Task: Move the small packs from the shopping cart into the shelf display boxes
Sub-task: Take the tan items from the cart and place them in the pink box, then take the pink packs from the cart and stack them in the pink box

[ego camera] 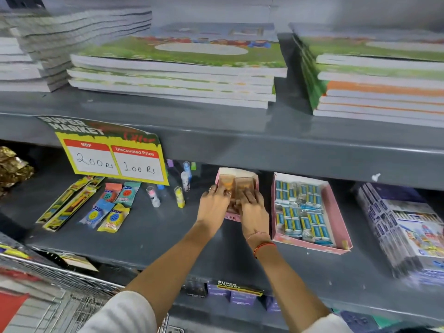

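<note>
Both hands are inside the pink display box [237,186] on the middle shelf [168,241]. Left hand [215,204] rests on the box's left half, fingers curled down over a small tan pack [227,182]. Right hand [253,210] lies flat, fingers spread narrow and pressing on the neighbouring packs [243,186]. Whether either hand actually pinches a pack — cannot tell, the palms cover the contact.

Layout by the clock, taking the pink box as centre: second display box [336,212] with blue-and-white packs at 3 o'clock, just beside it; loose tubes [179,197] at 9 o'clock; price sign [115,157] at 10 o'clock, hanging from the shelf above; shopping cart [72,292] at 7 o'clock, well apart, wire rim only in view (contents blurred).

Judgement: packs are being seated and squared up in the box; more likely remain in the cart.

Risks from here:
- Box is light cardboard and sits near the shelf's front part — downward or outward pressure from the right hand could slide or tip it toward the edge.
- Packs stand on end; withdrawing both hands at once could topple the row.
- Left forearm sweeping back toward the cart may clip the upright tubes.
</note>
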Available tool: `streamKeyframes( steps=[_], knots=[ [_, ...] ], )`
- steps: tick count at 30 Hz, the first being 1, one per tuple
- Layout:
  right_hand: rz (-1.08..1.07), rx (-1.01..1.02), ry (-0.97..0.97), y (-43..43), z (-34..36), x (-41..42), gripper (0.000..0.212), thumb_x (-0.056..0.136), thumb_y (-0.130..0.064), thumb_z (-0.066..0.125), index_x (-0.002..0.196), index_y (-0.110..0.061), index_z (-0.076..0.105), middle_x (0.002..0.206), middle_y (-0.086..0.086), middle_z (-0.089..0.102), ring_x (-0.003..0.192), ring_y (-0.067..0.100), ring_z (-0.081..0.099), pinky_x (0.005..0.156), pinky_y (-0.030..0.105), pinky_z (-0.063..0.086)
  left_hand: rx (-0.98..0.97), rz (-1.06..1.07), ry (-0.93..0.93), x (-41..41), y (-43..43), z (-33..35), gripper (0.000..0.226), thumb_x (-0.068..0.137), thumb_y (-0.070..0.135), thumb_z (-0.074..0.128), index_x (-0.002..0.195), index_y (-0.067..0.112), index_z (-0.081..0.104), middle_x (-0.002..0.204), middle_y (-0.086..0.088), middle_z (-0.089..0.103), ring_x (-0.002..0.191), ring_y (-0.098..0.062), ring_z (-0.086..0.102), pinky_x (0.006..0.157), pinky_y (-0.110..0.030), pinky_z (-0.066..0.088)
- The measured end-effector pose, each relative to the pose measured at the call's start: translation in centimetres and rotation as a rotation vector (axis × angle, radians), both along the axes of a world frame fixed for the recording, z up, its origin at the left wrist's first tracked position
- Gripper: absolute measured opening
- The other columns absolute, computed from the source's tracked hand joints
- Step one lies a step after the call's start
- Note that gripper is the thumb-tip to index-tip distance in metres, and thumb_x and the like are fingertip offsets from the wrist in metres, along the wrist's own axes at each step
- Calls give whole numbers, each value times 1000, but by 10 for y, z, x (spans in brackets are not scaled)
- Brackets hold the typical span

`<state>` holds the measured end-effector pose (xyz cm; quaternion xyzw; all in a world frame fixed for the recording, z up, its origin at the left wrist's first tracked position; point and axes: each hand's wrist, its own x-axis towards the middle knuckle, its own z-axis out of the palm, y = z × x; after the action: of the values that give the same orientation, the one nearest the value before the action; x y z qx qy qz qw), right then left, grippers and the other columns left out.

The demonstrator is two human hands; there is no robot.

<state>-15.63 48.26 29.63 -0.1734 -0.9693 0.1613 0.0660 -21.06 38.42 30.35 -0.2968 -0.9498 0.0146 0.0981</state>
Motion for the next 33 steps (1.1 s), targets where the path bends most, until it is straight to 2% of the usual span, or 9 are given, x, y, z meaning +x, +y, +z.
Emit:
streamKeyframes(
  steps=[3,9,11,14,17,21,26,30,33],
  knots=[
    [7,57,-42,-1,2,0,52,91,-2,48,140,-13,34,145,7,43,134,32,30,87,43,53,30,1,10,-3,-3,3,34,71,-4,67,102,11,67,123,-8,60,103,-26,61,78,-35,54],
    [40,119,-84,-4,7,-3,54,90,0,48,140,-11,33,143,9,44,127,35,37,91,42,50,13,-53,6,-22,-17,-2,47,22,13,94,63,21,71,79,8,71,61,-15,65,45,-22,51],
    [22,112,-73,-6,8,-4,52,90,-2,51,138,-13,36,142,9,47,126,34,39,90,41,51,45,-55,-19,-19,-17,0,46,30,11,93,69,19,72,86,7,71,62,-16,66,45,-22,52],
    [-25,76,-82,-10,7,-4,46,90,-5,52,135,-12,41,133,12,55,122,35,44,90,43,51,90,-1,-135,-12,-18,-2,30,78,5,68,107,12,64,132,2,53,90,-26,67,66,-35,55],
    [-22,93,-87,-16,6,-1,48,90,-1,49,136,-7,39,135,16,53,123,38,43,92,45,49,143,31,-182,-2,-21,-2,34,88,3,52,121,12,55,144,0,39,99,-32,63,74,-40,54],
    [-13,107,-73,-16,13,1,44,86,2,46,130,4,45,135,26,48,121,44,41,90,47,47,330,19,-193,12,-38,4,32,89,10,52,120,7,57,136,-8,46,104,-33,59,75,-45,56],
    [9,49,247,-52,19,11,38,83,-10,59,119,3,57,128,29,53,127,48,37,99,49,44,692,127,-128,49,-107,6,27,86,16,59,111,11,66,114,-10,63,92,-33,65,65,-41,56],
    [332,-104,440,-154,22,24,24,77,-12,57,97,-3,67,96,24,67,92,43,59,84,37,36,814,398,-79,89,-203,-11,24,85,15,60,107,9,68,108,-10,65,95,-29,65,79,-38,54],
    [594,-219,384,-231,7,36,20,78,-12,61,95,-5,68,93,18,70,89,38,61,83,33,35,899,654,-72,120,-272,-35,23,84,16,57,101,8,70,104,-11,67,88,-28,65,79,-35,52]
  ],
)
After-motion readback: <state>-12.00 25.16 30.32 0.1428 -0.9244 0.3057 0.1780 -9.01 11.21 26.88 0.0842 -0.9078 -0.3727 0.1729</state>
